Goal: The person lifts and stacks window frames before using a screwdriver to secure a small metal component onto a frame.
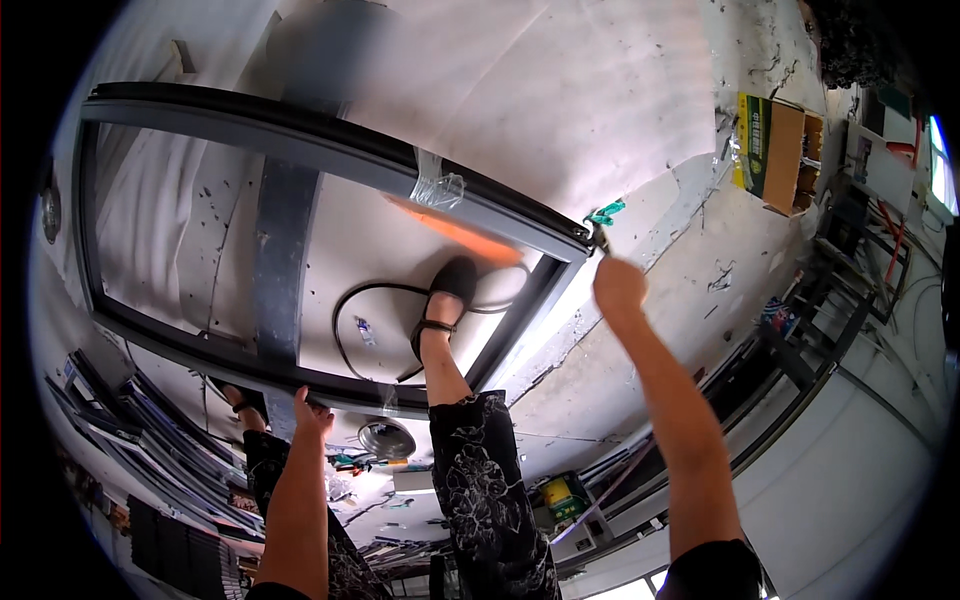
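A large dark grey rectangular frame [345, 155] lies tilted across the view, its openings without panes. My left hand [314, 416] is closed on its near rail, thumb up along the edge. At the frame's right corner, my right hand [620, 288] is closed round a small dark hand tool [600, 238], its end close to the corner; its kind is too small to tell. Just beyond that corner sits a crumpled green scrap [606, 212]. Clear plastic wrap [437, 182] is wound round the far rail. A blurred orange strip [455, 230] shows inside the frame.
My foot in a black shoe [455, 282] stands inside the frame beside a dark cable [345, 310]. A grey bar [285, 250] crosses beneath the frame. A metal bowl-like thing [386, 438] lies behind the near rail. An open carton [785, 155] stands far right; stacked profiles [150, 440] lie left.
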Tool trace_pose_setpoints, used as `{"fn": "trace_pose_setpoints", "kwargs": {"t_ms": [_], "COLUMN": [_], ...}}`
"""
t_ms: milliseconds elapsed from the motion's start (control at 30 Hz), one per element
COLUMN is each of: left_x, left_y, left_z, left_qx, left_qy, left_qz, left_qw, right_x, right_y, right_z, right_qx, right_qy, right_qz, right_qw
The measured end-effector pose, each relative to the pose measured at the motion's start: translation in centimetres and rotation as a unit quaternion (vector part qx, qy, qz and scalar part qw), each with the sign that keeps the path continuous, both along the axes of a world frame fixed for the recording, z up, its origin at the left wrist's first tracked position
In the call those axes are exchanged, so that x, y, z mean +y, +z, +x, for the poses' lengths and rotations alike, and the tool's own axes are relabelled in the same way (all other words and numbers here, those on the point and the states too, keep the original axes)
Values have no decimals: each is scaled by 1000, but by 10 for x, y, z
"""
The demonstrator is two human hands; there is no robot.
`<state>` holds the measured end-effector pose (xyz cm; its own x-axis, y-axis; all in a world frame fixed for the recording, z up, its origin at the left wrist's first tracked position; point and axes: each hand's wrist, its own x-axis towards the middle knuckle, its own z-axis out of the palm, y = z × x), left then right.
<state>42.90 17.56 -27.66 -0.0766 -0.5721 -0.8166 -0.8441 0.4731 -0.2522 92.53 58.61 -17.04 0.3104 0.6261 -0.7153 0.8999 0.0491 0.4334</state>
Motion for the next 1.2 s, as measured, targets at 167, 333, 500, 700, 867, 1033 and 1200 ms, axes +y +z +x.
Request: {"fn": "trace_pose_setpoints", "kwargs": {"t_ms": [167,333,500,700,867,1033,1200], "left_x": [17,26,29,38,5,25,-1], "left_y": [7,6,12,14,21,131,250], "left_z": [8,5,5,10,-20,-65,-133], "left_qx": [32,23,17,23,2,-49,-3], "left_qy": [96,93,93,92,97,-324,-651], "left_qz": [102,53,41,68,57,209,272], "left_qw": [990,994,995,993,994,921,709], "right_x": [-87,-99,-82,-103,-88,-153,-224], "right_y": [-37,-82,-83,-89,-47,89,289], "right_z": [10,18,1,29,9,-72,-214], "right_qx": [166,225,255,247,223,327,470], "right_qy": [-286,-644,-695,-561,-356,-195,-128], "right_qz": [77,111,30,45,-30,-150,-101], "right_qw": [941,723,672,789,907,912,867]}}
